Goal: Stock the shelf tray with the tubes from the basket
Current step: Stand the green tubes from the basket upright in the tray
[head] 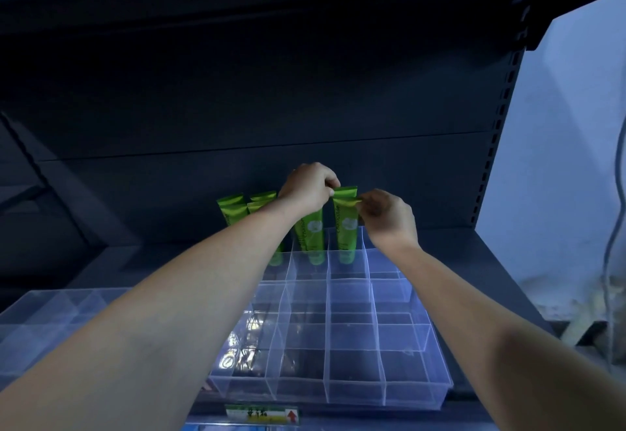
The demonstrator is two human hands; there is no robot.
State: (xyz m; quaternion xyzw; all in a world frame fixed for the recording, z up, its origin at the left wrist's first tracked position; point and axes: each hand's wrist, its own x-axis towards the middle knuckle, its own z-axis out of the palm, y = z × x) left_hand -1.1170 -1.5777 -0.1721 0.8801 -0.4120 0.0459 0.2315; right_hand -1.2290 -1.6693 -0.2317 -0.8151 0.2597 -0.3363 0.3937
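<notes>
Shelf tray has clear cells running away from the person, and green tubes stand upright in the back row. Both arms stretch there. The left hand and right hand each pinch a top corner of the rightmost tube, which stands crimped end up in its cell.

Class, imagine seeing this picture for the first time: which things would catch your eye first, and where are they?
Bright green tubes stand upright in the back row of the clear divided tray, which sits on a dark shelf. The left hand and right hand reach over the tray and pinch the crimped tops of the rightmost green tubes.
</notes>
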